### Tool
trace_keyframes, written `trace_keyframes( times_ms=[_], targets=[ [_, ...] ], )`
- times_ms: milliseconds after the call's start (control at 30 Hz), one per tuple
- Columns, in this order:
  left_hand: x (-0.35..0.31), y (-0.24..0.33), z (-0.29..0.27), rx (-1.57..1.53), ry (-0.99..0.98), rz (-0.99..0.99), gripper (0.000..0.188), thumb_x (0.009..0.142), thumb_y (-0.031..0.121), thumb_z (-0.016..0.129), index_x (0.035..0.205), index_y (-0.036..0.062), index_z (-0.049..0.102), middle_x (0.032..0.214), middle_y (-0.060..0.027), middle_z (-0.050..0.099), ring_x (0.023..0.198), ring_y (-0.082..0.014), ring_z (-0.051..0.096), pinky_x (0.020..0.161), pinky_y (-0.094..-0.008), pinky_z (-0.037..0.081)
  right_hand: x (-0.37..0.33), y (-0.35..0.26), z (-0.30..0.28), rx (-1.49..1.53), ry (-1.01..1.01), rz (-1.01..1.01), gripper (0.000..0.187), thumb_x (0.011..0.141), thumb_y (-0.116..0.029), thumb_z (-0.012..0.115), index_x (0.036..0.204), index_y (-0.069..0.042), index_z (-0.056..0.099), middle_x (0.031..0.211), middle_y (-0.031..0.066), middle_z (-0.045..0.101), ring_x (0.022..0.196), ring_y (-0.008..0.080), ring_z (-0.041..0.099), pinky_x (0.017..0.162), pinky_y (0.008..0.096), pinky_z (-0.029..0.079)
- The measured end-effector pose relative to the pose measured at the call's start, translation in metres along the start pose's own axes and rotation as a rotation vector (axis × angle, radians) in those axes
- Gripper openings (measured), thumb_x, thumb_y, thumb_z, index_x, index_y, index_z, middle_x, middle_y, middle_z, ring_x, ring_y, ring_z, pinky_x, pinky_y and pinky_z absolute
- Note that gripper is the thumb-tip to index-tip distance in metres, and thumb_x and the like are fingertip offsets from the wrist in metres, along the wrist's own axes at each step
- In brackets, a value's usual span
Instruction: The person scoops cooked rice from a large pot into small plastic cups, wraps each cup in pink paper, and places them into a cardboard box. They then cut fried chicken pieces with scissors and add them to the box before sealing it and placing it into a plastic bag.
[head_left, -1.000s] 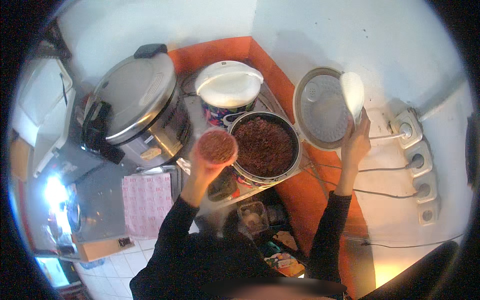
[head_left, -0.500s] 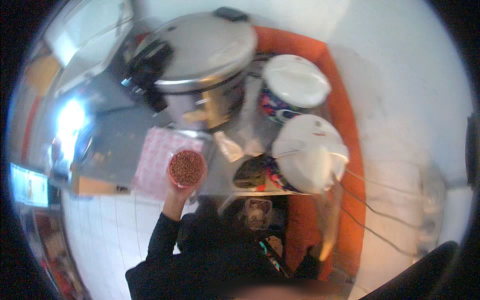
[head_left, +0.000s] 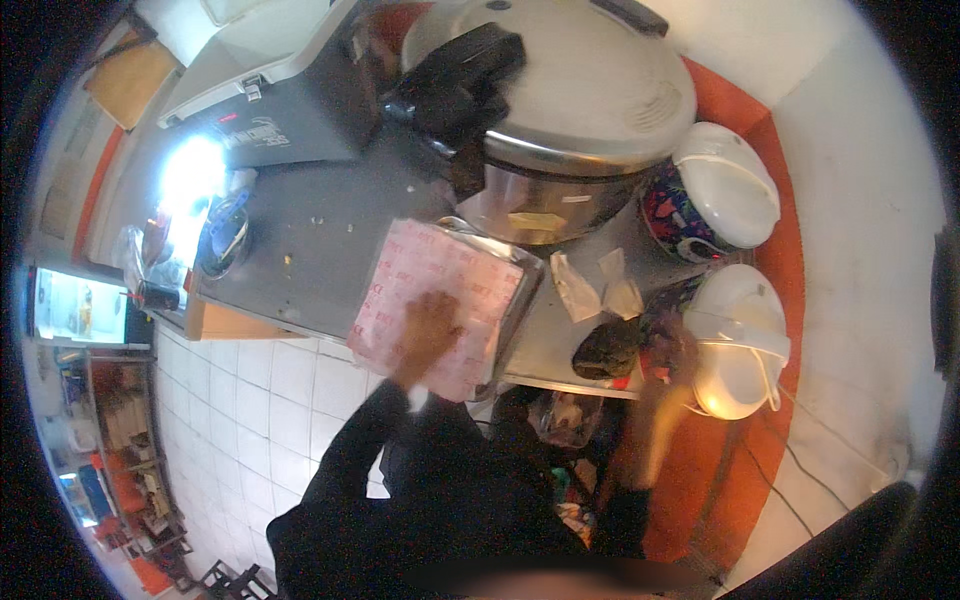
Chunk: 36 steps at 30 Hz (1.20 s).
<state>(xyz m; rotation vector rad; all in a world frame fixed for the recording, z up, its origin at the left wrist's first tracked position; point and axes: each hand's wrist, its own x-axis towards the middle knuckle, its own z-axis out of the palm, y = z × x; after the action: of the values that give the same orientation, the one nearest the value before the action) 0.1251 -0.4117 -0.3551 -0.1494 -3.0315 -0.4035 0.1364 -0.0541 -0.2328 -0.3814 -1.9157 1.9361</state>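
Note:
My left hand lies over a stack of pink printed paper sheets, its fingers slightly blurred but apparently stretched out, holding nothing I can see. The stack rests on a metal tray at the table's front edge. My right hand is at the near floral rice cooker with a white lid, on its left side. Motion smears the fingers there, so their grip cannot be made out. Just left of that hand sits a dark crumpled bundle.
A large steel pot with a lid stands at the back, a black bag against it. Another floral cooker is at the right. Two pale paper pieces lie mid-table. A grey cool box and bright lamp are left.
The cup of brown granules has left my left hand and is out of sight; that hand now lies on the pink paper. My right hand has moved from the cooker's lid to its left side.

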Motion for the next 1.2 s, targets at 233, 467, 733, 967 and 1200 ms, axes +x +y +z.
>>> trace_keyframes(
  times_ms=[233, 467, 733, 967, 1200],
  targets=[
    [0.01, 0.013, -0.009, -0.025, -0.047, -0.02, 0.06, 0.07, 0.036, 0.072, 0.122, 0.0145, 0.049, 0.129, -0.0125, 0.042, 0.118, -0.0344, 0.04, 0.088, -0.052, 0.037, -0.049, 0.175, 0.197, -1.12, -0.483, -0.335, 0.06, 0.09, -0.028, 0.051, 0.141, -0.001, 0.034, 0.149, 0.0177, 0.03, 0.14, 0.0294, 0.025, 0.113, 0.0491, 0.018],
    [0.015, -0.017, 0.012, 0.017, -0.211, 0.121, 0.067, 0.073, 0.042, 0.07, 0.128, 0.0123, 0.047, 0.129, -0.0179, 0.043, 0.115, -0.0437, 0.042, 0.081, -0.0576, 0.042, -0.058, 0.178, 0.204, -1.187, -0.482, -0.434, 0.064, 0.093, -0.034, 0.047, 0.145, -0.002, 0.029, 0.151, 0.0134, 0.029, 0.141, 0.0285, 0.024, 0.114, 0.0508, 0.014],
    [0.021, 0.005, 0.035, 0.065, -0.075, -0.199, 0.066, 0.082, 0.048, 0.061, 0.135, 0.013, 0.042, 0.137, -0.0211, 0.039, 0.124, -0.0476, 0.038, 0.083, -0.0631, 0.042, -0.051, 0.17, 0.201, -0.953, -0.597, -0.466, 0.062, 0.092, -0.027, 0.052, 0.144, -0.002, 0.03, 0.15, 0.0144, 0.032, 0.14, 0.0324, 0.027, 0.114, 0.0495, 0.016],
    [0.01, 0.013, 0.047, 0.234, -0.1, -0.247, 0.069, 0.088, 0.05, 0.054, 0.141, 0.011, 0.036, 0.143, -0.025, 0.035, 0.129, -0.0527, 0.032, 0.093, -0.0614, 0.04, -0.031, 0.195, 0.214, -0.946, -0.454, -0.47, 0.051, 0.092, -0.016, 0.051, 0.139, -0.002, 0.039, 0.143, 0.017, 0.041, 0.136, 0.0313, 0.034, 0.113, 0.0483, 0.021],
    [0.005, 0.019, 0.051, 0.242, -0.083, -0.35, 0.066, 0.088, 0.05, 0.053, 0.138, 0.0098, 0.039, 0.138, -0.0256, 0.04, 0.122, -0.0526, 0.039, 0.095, -0.0566, 0.041, -0.041, 0.192, 0.206, -0.702, -0.615, -0.496, 0.032, 0.087, -0.014, 0.057, 0.117, -0.002, 0.059, 0.133, 0.0161, 0.052, 0.126, 0.0295, 0.047, 0.11, 0.0473, 0.03]
  ],
)
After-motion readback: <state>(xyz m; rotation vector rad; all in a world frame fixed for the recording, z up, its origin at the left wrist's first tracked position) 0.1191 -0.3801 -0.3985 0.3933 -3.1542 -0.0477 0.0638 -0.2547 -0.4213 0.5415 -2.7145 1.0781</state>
